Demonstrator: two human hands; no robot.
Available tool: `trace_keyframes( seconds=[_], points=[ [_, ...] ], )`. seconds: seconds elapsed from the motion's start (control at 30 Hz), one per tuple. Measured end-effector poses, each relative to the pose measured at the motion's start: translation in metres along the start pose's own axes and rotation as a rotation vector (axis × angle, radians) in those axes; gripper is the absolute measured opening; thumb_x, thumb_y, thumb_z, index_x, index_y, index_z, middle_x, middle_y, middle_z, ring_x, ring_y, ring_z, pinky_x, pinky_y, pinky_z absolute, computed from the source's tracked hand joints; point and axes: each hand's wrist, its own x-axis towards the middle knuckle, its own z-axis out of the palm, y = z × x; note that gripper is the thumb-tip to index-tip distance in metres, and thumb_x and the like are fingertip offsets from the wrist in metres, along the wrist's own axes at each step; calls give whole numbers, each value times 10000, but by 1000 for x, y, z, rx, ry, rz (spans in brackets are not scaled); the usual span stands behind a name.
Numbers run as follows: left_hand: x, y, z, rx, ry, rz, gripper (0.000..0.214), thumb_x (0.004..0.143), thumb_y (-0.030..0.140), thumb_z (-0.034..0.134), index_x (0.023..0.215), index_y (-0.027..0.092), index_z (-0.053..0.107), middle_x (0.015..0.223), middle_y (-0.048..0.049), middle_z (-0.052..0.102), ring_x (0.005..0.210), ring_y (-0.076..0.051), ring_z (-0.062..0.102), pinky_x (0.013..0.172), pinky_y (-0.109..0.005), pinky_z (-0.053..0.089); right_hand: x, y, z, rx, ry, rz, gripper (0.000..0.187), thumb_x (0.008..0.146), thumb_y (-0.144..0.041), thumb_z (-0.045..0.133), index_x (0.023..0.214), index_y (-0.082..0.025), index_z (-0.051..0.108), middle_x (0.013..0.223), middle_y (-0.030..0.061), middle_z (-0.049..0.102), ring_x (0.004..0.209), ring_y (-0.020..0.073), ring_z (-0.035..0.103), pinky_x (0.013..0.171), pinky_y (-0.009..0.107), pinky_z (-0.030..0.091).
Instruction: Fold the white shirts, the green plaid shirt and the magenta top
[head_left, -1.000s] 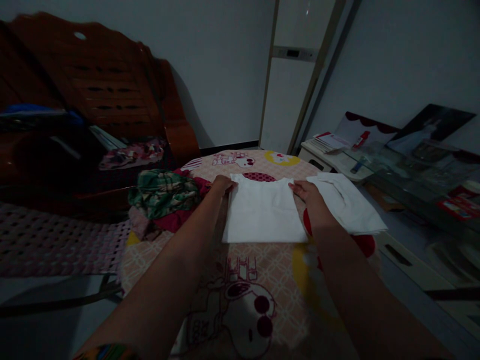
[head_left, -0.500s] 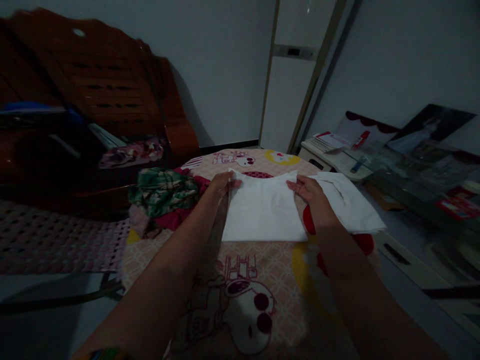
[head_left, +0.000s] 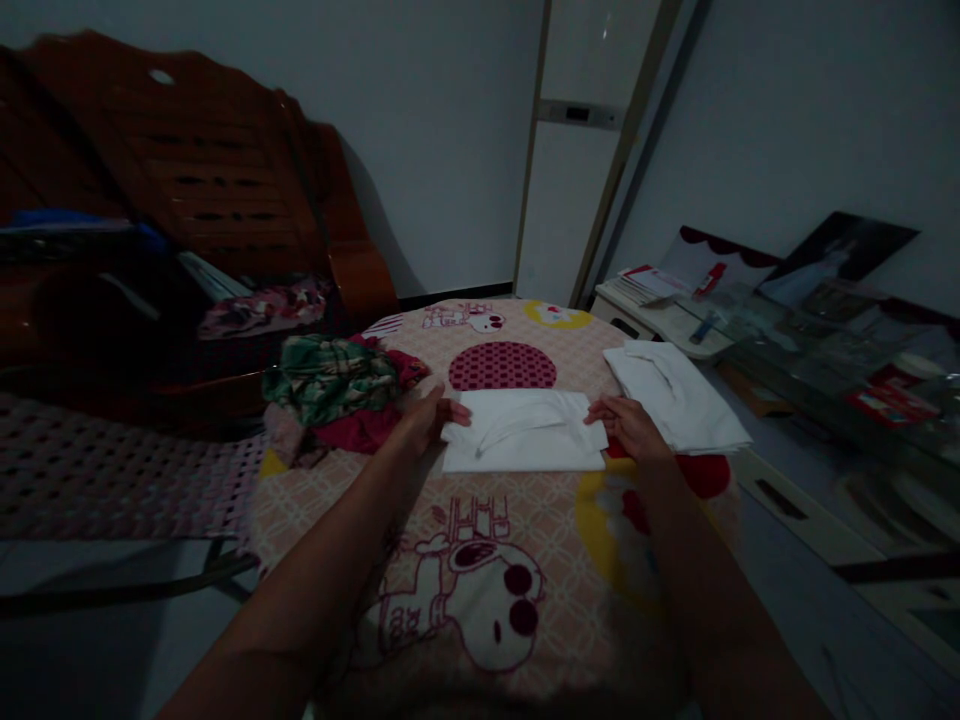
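A white shirt [head_left: 525,445] lies folded into a flat rectangle on the patterned cloth [head_left: 577,560] that covers the round table. Its top layer is doubled over toward me, with a curved neckline edge showing. My left hand [head_left: 435,415] pinches the shirt's left corner between thumb and fingers. At the opposite corner my right hand [head_left: 624,420] grips the white fabric the same way. Just right of that hand rests a stack of folded white clothing [head_left: 679,400]. Left of my left hand sits a crumpled heap with a green plaid garment [head_left: 330,375] and a dark red garment [head_left: 360,428].
A wooden bench [head_left: 202,190] with clothes on its seat stands at the left, behind a woven lounger [head_left: 135,480]. To the right is a glass-topped cabinet [head_left: 795,350] holding papers and a picture. A tall white air conditioner [head_left: 566,200] stands at the back.
My hands have brought the far edge of the white shirt toward me and down, folding it into a shorter rectangle. The dark red oval on the cloth behind it is now uncovered.
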Motion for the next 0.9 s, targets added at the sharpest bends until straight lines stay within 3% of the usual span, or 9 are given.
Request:
trace_keyframes(
  seconds=[0.1,0.23,0.3,0.47,0.57,0.63,0.73,0.8,0.9],
  points=[
    [-3,-1,4,93,45,-36,439,922,457,576,718,89,702,593,-97,692,437,-138,577,392,-211,424,-6,-1,3,-31,-6,18,228,806,-404,696,762,-180,698,685,71,750,561,167,667,506,246,520],
    [-8,5,7,62,26,87,173,773,262,716,720,97,701,643,-74,705,505,-124,597,463,-200,472,-9,-10,5,6,0,-56,187,816,-378,692,758,-200,694,719,67,760,635,177,693,575,259,555],
    [-10,6,5,54,-4,150,145,701,232,771,739,109,704,702,-62,719,547,-114,603,495,-194,491,-11,-11,6,28,12,-66,183,827,-383,682,778,-206,690,760,68,769,684,189,712,609,275,576],
    [-16,4,-6,298,-39,127,250,622,320,837,686,120,701,709,-48,709,533,-97,572,478,-191,462,-20,-6,6,-79,-5,115,158,821,-328,679,769,-178,687,744,90,772,566,173,685,481,249,544],
    [-20,13,-16,535,-108,129,349,688,478,778,719,134,726,696,-55,710,495,-115,566,452,-213,427,-28,-12,3,-214,-10,145,186,796,-332,695,787,-146,701,704,85,761,413,129,607,357,204,446],
    [-22,22,-21,741,-88,179,368,746,512,715,705,146,728,665,-63,707,473,-136,571,460,-237,422,-31,-19,0,-304,-34,123,233,781,-366,705,772,-133,705,648,80,740,342,112,548,300,192,368],
    [-22,29,-17,1054,70,410,286,808,414,654,722,158,748,679,-76,725,566,-189,644,566,-272,477,-29,-26,3,-359,-5,35,257,763,-393,709,734,-138,701,603,70,717,338,107,531,291,190,328],
    [-18,27,-5,1155,129,600,258,849,340,596,884,163,781,866,-90,775,777,-231,712,722,-295,528,-21,-27,10,-367,93,-106,245,763,-395,701,752,-150,714,638,65,728,428,127,599,361,201,414],
    [-5,15,20,1208,63,771,361,899,266,505,1161,170,734,1191,-98,740,1070,-240,690,961,-329,513,-4,-23,26,-459,156,-397,237,783,-385,672,848,-174,760,830,75,782,749,198,730,687,293,590]
  ],
)
